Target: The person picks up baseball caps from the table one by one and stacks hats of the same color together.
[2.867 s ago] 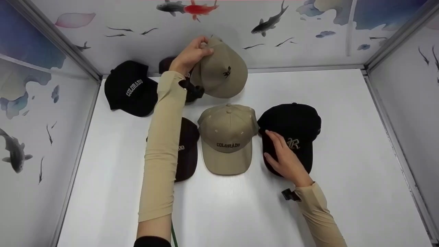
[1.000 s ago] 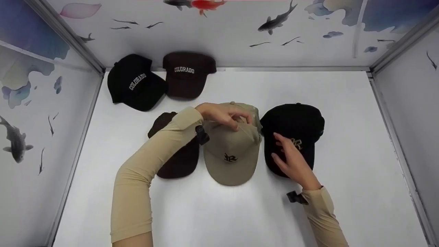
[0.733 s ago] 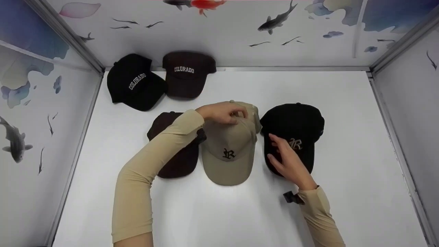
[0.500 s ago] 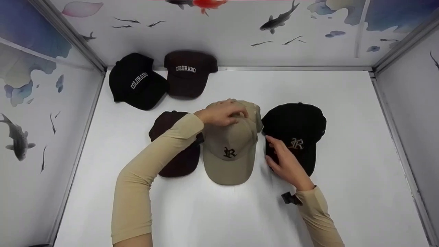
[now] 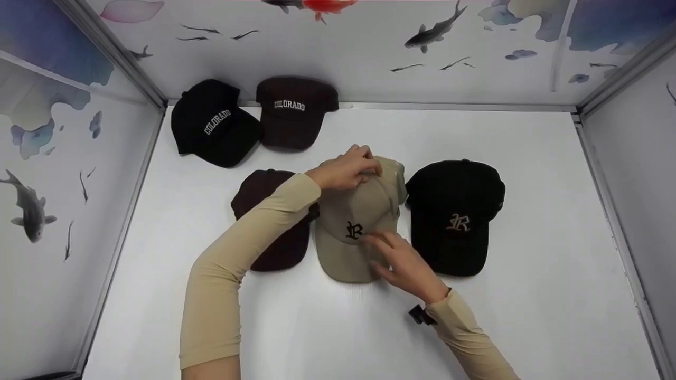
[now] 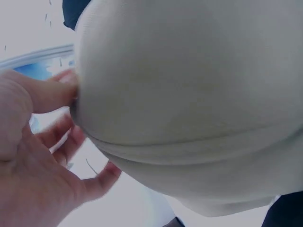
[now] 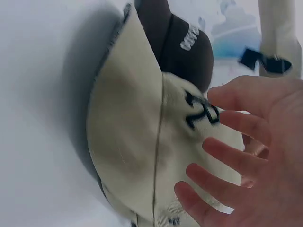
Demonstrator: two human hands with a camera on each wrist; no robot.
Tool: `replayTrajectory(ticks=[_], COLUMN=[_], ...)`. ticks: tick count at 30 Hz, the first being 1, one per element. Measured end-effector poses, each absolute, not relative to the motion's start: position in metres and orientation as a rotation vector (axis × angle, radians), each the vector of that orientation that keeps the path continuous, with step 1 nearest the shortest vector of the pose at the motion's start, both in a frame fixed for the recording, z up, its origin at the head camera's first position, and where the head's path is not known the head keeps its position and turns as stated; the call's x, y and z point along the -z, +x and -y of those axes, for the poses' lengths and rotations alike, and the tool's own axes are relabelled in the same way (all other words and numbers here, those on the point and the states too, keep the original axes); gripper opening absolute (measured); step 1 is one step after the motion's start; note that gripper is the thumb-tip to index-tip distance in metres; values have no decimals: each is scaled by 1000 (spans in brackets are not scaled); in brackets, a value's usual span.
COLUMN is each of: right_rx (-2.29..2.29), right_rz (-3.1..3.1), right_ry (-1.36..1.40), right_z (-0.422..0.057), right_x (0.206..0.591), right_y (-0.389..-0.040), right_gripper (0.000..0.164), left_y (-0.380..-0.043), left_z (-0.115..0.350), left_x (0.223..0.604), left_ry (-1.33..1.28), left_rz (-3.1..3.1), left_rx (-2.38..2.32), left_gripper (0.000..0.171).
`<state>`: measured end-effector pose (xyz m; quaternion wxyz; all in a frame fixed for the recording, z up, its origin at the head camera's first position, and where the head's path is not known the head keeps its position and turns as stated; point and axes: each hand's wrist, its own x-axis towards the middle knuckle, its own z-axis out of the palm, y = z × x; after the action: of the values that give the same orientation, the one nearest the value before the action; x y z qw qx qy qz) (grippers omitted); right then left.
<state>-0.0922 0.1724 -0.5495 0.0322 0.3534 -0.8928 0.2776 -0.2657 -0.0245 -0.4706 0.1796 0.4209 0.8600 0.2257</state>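
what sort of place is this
Probably a small work booth: printed walls along three sides, a white work surface, and several caps on it.

The tabletop (image 5: 327, 332) is white. By its far left corner sits a black cap (image 5: 216, 126) with white lettering; beside it, along the far edge, a dark maroon cap (image 5: 290, 119), also white-lettered. Farther from that edge: another dark maroon cap (image 5: 288, 245), a beige cap (image 5: 340, 206) with a black R, a second beige cap (image 5: 393, 171), and, toward the right edge, another black cap (image 5: 457, 190) with a tan R. Both sleeves (image 5: 214, 301) are plain beige.
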Motion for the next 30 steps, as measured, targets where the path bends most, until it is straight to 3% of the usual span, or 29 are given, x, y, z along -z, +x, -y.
replayTrajectory(ticks=[15, 30], right_rx=[-904, -988], right_rz=[2919, 2800], right_ry=[1069, 855], right_z=[-170, -223], right_x=[556, 541], right_y=[-85, -85], right_gripper=[45, 42], left_y=[-285, -347], left_z=[37, 99], left_x=[449, 457], left_ry=[1147, 441], left_rz=[-2355, -2767], left_rx=[-608, -194], left_gripper=[30, 52])
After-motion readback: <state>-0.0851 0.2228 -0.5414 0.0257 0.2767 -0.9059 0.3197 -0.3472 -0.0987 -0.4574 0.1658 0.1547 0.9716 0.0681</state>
